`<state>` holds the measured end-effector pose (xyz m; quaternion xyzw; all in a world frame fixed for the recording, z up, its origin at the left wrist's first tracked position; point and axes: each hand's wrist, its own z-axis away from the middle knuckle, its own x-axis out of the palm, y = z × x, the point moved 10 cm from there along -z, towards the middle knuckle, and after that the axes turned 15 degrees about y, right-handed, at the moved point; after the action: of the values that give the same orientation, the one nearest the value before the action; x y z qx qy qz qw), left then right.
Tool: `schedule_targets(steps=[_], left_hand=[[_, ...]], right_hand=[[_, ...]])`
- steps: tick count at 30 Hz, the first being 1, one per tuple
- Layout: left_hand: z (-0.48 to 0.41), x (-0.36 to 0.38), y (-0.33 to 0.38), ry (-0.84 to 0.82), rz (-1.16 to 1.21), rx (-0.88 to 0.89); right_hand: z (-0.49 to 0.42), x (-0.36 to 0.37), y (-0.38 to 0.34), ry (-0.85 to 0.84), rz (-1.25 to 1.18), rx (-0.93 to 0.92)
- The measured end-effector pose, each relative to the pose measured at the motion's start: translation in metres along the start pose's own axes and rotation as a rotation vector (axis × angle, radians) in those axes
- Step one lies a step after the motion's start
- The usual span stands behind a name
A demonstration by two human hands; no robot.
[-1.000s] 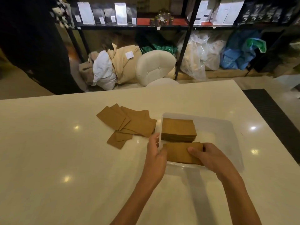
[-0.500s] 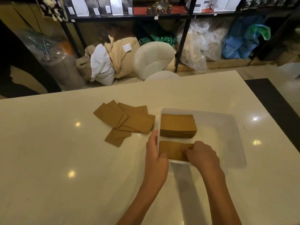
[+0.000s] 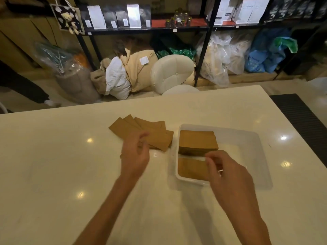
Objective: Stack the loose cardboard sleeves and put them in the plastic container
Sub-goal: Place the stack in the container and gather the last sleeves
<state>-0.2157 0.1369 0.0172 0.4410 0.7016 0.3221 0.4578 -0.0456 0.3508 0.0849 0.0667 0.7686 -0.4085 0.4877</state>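
A near stack is being left in the plastic container by the loosely spread right hand, while the loose sleeves on the worktop are being reached for by the left hand, grip half-curled and pinching nothing; gathering judged next.

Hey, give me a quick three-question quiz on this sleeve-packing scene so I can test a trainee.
1. True or false: the plastic container already holds cardboard sleeves.
2. Multiple choice: the loose sleeves on the table lie where relative to the container? A) on its left B) on its right C) inside it
3. Fill in: the left hand is over the ____ sleeves, while the right hand is over the container's near edge.

Key:
1. True. A tall stack sits at the far side and a low stack in front of it.
2. A
3. loose
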Motion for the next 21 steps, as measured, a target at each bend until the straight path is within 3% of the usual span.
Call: schedule_targets(steps=[2,4,7,9,13,17,21], left_hand=[[-0.050,0.008,-0.027,-0.146,-0.280,0.170],[-0.075,0.037,-0.063,-0.497,-0.534,0.232],[-0.070,0.067,-0.099,-0.873,-0.775,0.361],[-0.069,0.073,-0.101,-0.847,-0.895,0.454],[-0.053,0.064,-0.088,-0.627,-0.882,0.472],[-0.031,0.052,-0.088,-0.474,-0.837,0.339],[-0.008,0.032,-0.084,-0.397,-0.824,0.221]], right_hand=[[0.023,0.021,-0.043,-0.146,-0.258,-0.110],[0.047,0.061,-0.080,-0.309,-0.359,-0.233],[0.050,0.119,-0.123,-0.270,-0.350,-0.401],[0.025,0.154,-0.128,-0.209,-0.339,-0.285],[-0.035,0.195,-0.110,-0.085,0.041,-0.139],[-0.047,0.230,-0.082,-0.315,0.157,-0.010],[-0.031,0.231,-0.080,-0.363,0.279,-0.090]])
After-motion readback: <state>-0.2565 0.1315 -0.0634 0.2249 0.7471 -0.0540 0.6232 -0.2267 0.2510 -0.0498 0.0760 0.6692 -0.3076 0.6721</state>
